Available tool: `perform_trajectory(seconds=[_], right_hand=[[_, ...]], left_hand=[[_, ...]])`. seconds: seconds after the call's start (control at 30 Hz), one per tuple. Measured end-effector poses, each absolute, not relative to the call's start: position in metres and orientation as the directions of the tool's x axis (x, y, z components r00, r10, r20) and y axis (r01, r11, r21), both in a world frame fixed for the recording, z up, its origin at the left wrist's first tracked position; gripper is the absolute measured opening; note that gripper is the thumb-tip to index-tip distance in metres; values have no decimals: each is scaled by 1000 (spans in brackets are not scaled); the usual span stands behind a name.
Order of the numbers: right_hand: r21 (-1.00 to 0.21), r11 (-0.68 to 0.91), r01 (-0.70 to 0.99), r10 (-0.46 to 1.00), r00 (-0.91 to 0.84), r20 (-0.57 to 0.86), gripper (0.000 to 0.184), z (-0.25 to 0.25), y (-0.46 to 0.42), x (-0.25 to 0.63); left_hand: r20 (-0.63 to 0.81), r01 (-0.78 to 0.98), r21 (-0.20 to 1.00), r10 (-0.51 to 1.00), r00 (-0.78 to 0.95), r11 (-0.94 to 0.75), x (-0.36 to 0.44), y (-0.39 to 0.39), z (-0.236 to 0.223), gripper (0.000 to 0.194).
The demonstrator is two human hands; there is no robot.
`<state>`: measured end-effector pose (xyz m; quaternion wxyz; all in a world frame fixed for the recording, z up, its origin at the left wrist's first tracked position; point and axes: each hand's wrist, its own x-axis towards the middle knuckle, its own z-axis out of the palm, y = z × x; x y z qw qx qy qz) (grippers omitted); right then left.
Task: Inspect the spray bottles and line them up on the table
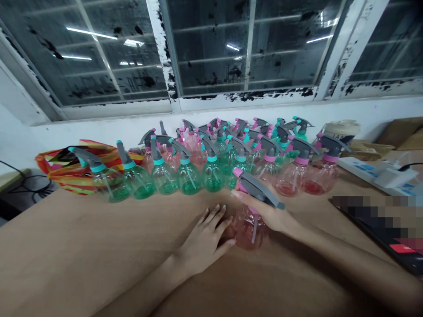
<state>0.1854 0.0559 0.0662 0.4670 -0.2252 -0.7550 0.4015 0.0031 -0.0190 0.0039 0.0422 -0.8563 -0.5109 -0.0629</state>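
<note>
A pink, see-through spray bottle (246,233) with a grey and pink trigger head stands upright on the table in front of me. My right hand (272,213) is wrapped round its neck just below the trigger head. Flat on the wood beside the bottle's left side lies my left hand (208,240), fingers spread, its thumb tip close to the base. I cannot tell whether that thumb touches the bottle. Behind both hands runs a row of similar bottles, among them a green spray bottle (190,180) and a pink spray bottle (291,178).
More spray bottles crowd together against the wall under the window. An orange and yellow striped bag (62,176) lies at the left. On the right are a white power strip (363,171), a dark device (373,233) partly blurred out, a white tub (342,127) and brown cardboard (401,134).
</note>
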Motion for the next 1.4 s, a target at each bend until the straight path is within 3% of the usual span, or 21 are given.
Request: perform_trajectory(seconds=[0.17,0.5,1.0,1.27,1.4], right_hand=[[-812,583,-22,722,-444,531,9,65,55,185],[-758,651,47,715,-373,591,14,58,55,186],[-785,619,15,709,-441,551,11,64,56,186],[-810,586,34,722,-475,503,25,63,57,189],[-820,573,10,700,-527,482,18,67,55,189]], left_hand=[[144,882,-14,872,468,-472,3,-18,3,54],[136,880,-29,871,473,-474,5,-19,7,53],[134,883,-14,874,467,-469,4,-19,6,53],[153,880,-27,868,472,-474,3,-18,4,53],[144,882,-24,872,469,-470,4,-19,5,53]])
